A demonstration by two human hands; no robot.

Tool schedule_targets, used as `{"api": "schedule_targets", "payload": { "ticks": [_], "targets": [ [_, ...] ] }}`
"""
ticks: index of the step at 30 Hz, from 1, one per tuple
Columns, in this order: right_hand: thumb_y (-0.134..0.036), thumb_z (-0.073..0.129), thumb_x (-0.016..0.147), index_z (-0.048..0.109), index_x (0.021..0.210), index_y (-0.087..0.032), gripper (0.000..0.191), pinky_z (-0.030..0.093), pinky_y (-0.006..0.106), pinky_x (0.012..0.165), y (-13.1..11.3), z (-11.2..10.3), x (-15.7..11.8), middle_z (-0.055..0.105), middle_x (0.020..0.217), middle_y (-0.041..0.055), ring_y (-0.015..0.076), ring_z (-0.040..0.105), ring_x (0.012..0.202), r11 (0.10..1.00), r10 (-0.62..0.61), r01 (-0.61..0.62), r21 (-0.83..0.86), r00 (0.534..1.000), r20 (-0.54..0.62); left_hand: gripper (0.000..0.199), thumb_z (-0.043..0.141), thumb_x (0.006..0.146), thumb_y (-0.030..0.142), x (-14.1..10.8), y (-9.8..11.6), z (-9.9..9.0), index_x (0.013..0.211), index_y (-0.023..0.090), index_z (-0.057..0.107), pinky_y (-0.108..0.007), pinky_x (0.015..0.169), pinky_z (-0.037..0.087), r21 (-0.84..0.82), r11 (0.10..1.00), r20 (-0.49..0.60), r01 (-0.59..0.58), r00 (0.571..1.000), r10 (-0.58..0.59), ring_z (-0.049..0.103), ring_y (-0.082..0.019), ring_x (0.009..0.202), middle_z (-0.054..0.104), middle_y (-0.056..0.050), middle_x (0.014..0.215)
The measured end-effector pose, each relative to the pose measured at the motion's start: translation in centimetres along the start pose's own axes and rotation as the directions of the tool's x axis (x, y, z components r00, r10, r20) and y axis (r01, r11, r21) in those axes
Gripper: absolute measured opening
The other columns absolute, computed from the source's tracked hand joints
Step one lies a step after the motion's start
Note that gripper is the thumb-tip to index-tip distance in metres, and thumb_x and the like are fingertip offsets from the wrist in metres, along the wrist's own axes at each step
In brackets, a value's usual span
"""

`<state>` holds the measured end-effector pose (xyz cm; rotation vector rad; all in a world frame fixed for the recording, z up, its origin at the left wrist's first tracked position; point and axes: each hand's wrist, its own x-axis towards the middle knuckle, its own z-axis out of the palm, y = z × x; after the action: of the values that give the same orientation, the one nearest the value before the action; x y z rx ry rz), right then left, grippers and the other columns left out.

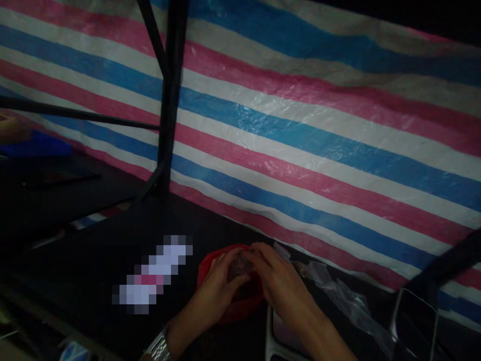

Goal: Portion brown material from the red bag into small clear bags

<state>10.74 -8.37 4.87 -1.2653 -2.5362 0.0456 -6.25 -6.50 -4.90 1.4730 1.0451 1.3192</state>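
Observation:
A red container or bag (240,312), open at the top, rests on the black table in front of me. My left hand (218,283) reaches over its left side, wearing a metal-band watch (161,347) at the wrist. From the right, my right hand (276,273) curls over the far rim. Between the fingers of both hands is a crinkled clear plastic bag (240,265); what it holds is too dark to make out. The bottom of the red container is in shadow and partly hidden by my hands.
Clear plastic bags (347,298) lie to the right, near a dark framed object (415,326). A pale-edged device (283,331) is below my right hand. Left are a pixelated strip (152,276), a black post (169,115) and another person's hand (13,128) by a blue tray (41,144).

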Motion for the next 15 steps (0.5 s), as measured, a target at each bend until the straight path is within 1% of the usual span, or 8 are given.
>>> {"api": "schedule_targets", "payload": {
  "ticks": [3,6,7,8,9,12,13,15],
  "targets": [
    [0.008,0.042,0.09,0.065,0.145,-0.025,0.068,0.053,0.042,0.115,0.3,0.0,0.5,0.062,0.151,0.0115,0.0242,0.064,0.136,0.999,-0.042,0.043,0.009,0.997,-0.065,0.048,0.075,0.086,0.032,0.0,0.1,-0.8,0.133,0.029,0.072,-0.044,0.122,0.041,-0.036,0.999,-0.024,-0.014,1.0,0.013,0.062,-0.029,0.138,0.073,-0.007,0.143],
    [-0.002,0.047,0.098,0.069,0.138,-0.026,0.052,0.056,0.042,0.111,0.5,-0.1,0.9,0.065,0.143,0.0106,0.0239,0.069,0.128,0.996,0.05,-0.031,0.089,0.975,-0.216,0.044,0.074,0.087,0.034,-0.2,0.5,-1.4,0.13,0.029,0.073,-0.045,0.123,0.04,-0.062,0.998,-0.098,-0.024,0.995,0.017,0.062,-0.03,0.138,0.073,-0.007,0.141],
    [-0.005,0.05,0.098,0.07,0.136,-0.026,0.047,0.057,0.041,0.11,0.3,-0.2,0.9,0.067,0.139,0.0104,0.0242,0.069,0.126,0.991,0.09,-0.064,0.118,0.968,-0.235,0.043,0.073,0.088,0.035,-0.3,0.6,-1.7,0.131,0.028,0.072,-0.045,0.123,0.04,-0.073,0.997,-0.125,-0.023,0.992,0.014,0.063,-0.03,0.137,0.073,-0.008,0.141],
    [-0.005,0.052,0.098,0.071,0.133,-0.025,0.045,0.057,0.04,0.109,0.1,-0.1,0.9,0.068,0.134,0.0102,0.0241,0.07,0.123,0.986,0.122,-0.093,0.14,0.97,-0.212,0.044,0.072,0.09,0.037,-0.3,0.7,-1.9,0.132,0.027,0.071,-0.045,0.122,0.041,-0.086,0.996,-0.15,-0.02,0.989,0.006,0.064,-0.03,0.135,0.073,-0.009,0.14],
    [-0.005,0.054,0.097,0.072,0.131,-0.024,0.044,0.057,0.038,0.108,-0.2,0.0,0.9,0.069,0.132,0.0099,0.0235,0.071,0.121,0.983,0.142,-0.121,0.137,0.979,-0.148,0.045,0.069,0.091,0.04,-0.4,0.8,-2.1,0.133,0.025,0.069,-0.044,0.12,0.043,-0.102,0.995,-0.173,-0.015,0.985,-0.003,0.065,-0.03,0.133,0.074,-0.01,0.138],
    [0.002,0.052,0.092,0.072,0.133,-0.02,0.051,0.053,0.035,0.111,-1.2,1.1,0.4,0.069,0.137,0.0106,0.023,0.069,0.124,0.985,0.166,-0.17,0.024,0.978,0.125,0.049,0.061,0.096,0.049,-0.7,0.9,-2.6,0.137,0.021,0.063,-0.041,0.112,0.051,-0.156,0.988,-0.216,0.005,0.976,-0.039,0.07,-0.028,0.126,0.075,-0.012,0.134],
    [0.005,0.05,0.09,0.071,0.134,-0.018,0.054,0.05,0.036,0.115,-1.5,1.6,0.2,0.067,0.14,0.0116,0.024,0.067,0.129,0.984,0.176,-0.175,-0.016,0.968,0.178,0.05,0.059,0.097,0.051,-0.8,0.9,-2.7,0.137,0.02,0.061,-0.04,0.11,0.053,-0.171,0.985,-0.226,0.011,0.973,-0.05,0.071,-0.028,0.124,0.075,-0.012,0.133],
    [0.009,0.046,0.087,0.072,0.134,-0.015,0.059,0.043,0.042,0.122,-1.9,2.5,-0.2,0.065,0.146,0.0146,0.0274,0.061,0.138,0.979,0.202,-0.193,-0.062,0.955,0.216,0.052,0.059,0.097,0.053,-1.2,1.3,-2.9,0.137,0.02,0.06,-0.039,0.108,0.054,-0.189,0.982,-0.244,0.02,0.967,-0.067,0.072,-0.028,0.122,0.076,-0.012,0.132]
  ]
}}
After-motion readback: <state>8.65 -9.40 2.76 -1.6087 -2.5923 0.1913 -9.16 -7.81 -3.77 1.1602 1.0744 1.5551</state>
